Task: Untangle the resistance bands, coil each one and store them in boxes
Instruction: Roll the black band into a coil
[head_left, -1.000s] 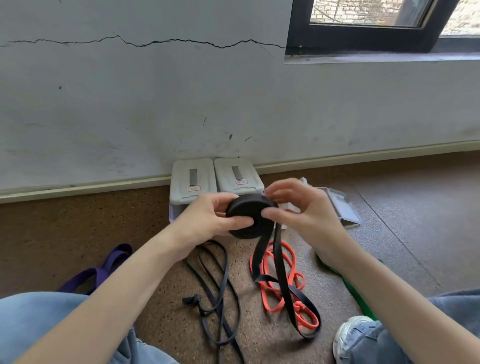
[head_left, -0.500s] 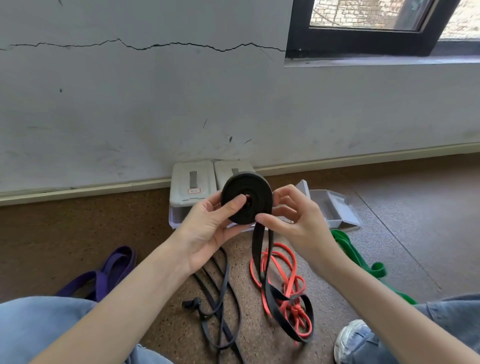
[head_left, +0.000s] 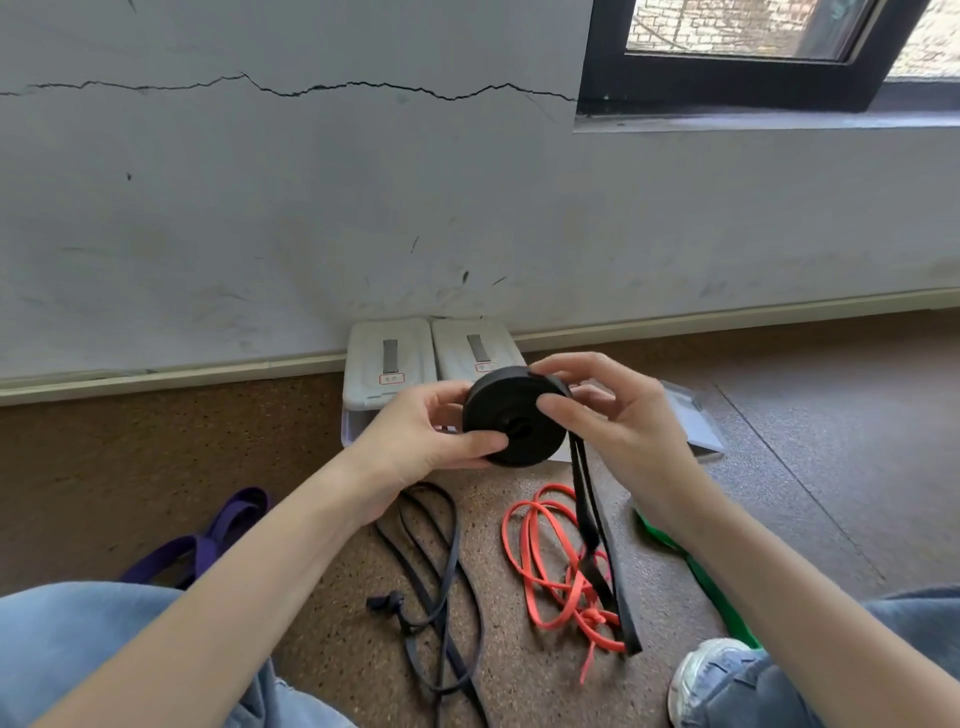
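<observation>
A wide black resistance band is wound into a thick round coil (head_left: 511, 421) held in front of me. My left hand (head_left: 423, 439) grips the coil's left side, thumb on its face. My right hand (head_left: 613, 415) pinches its top and right edge. The band's loose tail (head_left: 597, 530) hangs from the coil's right side down to the floor, across an orange band (head_left: 540, 561). A thin dark band (head_left: 441, 577) lies loose under my left wrist. Two white lidded boxes (head_left: 389, 358) stand against the wall.
A purple band (head_left: 208, 540) lies at the left by my knee, a green band (head_left: 691, 566) under my right forearm. An open clear box (head_left: 696, 415) sits behind my right hand. My jeans and a shoe (head_left: 706, 675) fill the bottom edge. Cork floor, wall ahead.
The coil turned in my hands and grew a little; its hanging tail is shorter and now drops from the right side. My right hand moved up onto the coil's top edge.
</observation>
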